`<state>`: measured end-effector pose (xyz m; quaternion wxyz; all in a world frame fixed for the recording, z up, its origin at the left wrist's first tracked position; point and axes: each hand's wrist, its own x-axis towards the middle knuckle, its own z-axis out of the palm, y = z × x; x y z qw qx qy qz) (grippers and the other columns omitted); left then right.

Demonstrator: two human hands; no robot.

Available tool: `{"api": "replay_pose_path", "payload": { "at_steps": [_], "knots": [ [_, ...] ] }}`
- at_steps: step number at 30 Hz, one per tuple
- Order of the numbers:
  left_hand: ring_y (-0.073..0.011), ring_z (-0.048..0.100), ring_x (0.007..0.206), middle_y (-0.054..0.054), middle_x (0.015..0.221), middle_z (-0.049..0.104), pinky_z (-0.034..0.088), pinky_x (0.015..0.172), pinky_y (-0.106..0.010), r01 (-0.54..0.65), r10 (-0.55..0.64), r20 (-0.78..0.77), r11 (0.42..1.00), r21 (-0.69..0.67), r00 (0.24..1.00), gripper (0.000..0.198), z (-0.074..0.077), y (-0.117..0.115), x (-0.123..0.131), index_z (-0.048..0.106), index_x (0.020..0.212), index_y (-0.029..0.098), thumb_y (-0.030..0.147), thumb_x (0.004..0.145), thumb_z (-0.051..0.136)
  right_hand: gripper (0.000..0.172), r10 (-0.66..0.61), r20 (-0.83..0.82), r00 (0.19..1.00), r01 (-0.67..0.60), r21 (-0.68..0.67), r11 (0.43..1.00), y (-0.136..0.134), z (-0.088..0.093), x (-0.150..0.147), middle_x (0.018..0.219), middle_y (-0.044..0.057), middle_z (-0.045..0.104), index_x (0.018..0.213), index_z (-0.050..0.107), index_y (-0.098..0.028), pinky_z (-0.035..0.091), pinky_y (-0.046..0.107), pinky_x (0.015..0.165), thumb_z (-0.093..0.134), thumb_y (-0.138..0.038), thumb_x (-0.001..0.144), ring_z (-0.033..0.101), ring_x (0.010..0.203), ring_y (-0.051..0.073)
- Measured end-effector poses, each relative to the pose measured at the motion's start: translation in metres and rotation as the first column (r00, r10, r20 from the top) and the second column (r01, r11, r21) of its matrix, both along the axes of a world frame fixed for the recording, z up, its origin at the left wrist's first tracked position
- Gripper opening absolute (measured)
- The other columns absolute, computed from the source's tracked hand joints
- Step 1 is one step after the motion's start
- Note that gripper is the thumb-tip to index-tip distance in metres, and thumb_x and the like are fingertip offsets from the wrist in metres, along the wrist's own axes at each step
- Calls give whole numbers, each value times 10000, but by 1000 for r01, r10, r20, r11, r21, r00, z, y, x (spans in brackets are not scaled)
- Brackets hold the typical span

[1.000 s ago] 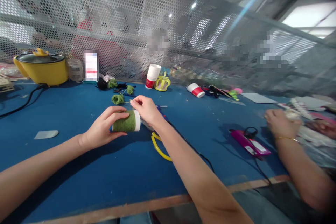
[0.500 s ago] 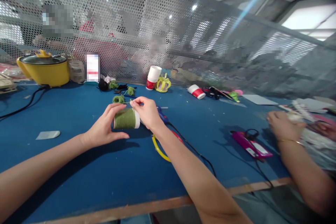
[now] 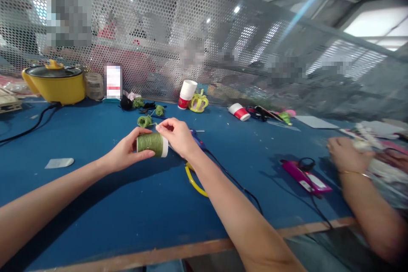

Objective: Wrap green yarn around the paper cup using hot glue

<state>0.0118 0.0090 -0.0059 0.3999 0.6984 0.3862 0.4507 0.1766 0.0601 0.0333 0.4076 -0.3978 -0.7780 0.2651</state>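
Observation:
A paper cup point(image 3: 149, 143) wrapped in green yarn lies sideways above the table, its white rim bare at the right end. My left hand point(image 3: 126, 148) is closed round it, thumb along the near side and fingers over the top. At the rim end, my right hand point(image 3: 178, 136) pinches the green yarn strand between thumb and fingertips. Just behind the cup lies a small green yarn ball point(image 3: 145, 121), with the strand leading toward my right fingers. A blue glue gun point(image 3: 196, 139) is partly hidden behind my right hand.
A yellow electric pot point(image 3: 54, 85), a lit phone point(image 3: 113, 83), stacked paper cups point(image 3: 187, 93) and a yellow woven crown-like piece point(image 3: 198, 102) stand along the mesh partition. At right are a purple power strip point(image 3: 306, 176) with cords and another person's hand point(image 3: 349, 155). Yellow-handled tool point(image 3: 195, 182) lies under my right forearm.
My left thumb and fingers have closed onto the cup from a looser, more spread pose. The cup has shifted slightly left, and my right hand keeps its pinch.

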Motion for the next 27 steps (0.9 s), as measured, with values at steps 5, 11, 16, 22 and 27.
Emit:
{"api": "replay_pose_path", "payload": {
  "at_steps": [5, 11, 16, 22, 27],
  "knots": [
    [-131, 513, 681, 9, 809, 479, 466, 602, -266, -11, 12, -30, 1000, 25, 999, 457, -1, 0, -1, 406, 1064, 185, 325, 696, 639, 188, 11, -71, 997, -26, -205, 978, -1, -1, 0, 608, -19, 505, 666, 539, -153, 358, 225, 512, 550, -335, 713, 425, 519, 89],
    [-139, 520, 723, -14, 888, 496, 472, 650, -284, -44, 49, -60, 996, 72, 997, 463, -1, 1, -1, 407, 1067, 186, 310, 688, 643, 202, -22, -75, 997, 3, -245, 970, -2, -4, -2, 587, -28, 490, 657, 534, -155, 340, 216, 470, 564, -352, 689, 400, 467, 75],
    [-140, 525, 723, -20, 892, 504, 476, 644, -285, -51, 62, -108, 994, 95, 992, 448, 0, 1, -2, 410, 1067, 184, 299, 696, 634, 198, -48, -66, 997, 30, -248, 968, -4, -1, -2, 586, -19, 502, 647, 546, -154, 332, 208, 468, 583, -347, 672, 427, 504, 86],
    [-167, 560, 816, -71, 1060, 503, 491, 720, -313, -47, 81, -165, 979, 201, 983, 553, -2, 2, -4, 349, 1185, 189, 274, 715, 626, 198, 54, -108, 993, -92, -390, 916, -3, 0, 1, 544, -35, 506, 720, 582, -155, 328, 209, 461, 621, -336, 648, 419, 465, 78],
    [-237, 467, 1095, -100, 1203, 465, 394, 932, -383, 23, 72, -261, 938, 345, 963, 608, -1, 2, -5, 315, 1283, 216, 266, 751, 604, 195, 117, -80, 990, -140, -430, 892, -3, 2, 0, 591, -19, 547, 763, 597, -155, 387, 230, 524, 644, -303, 644, 488, 537, 100]
  ]
}}
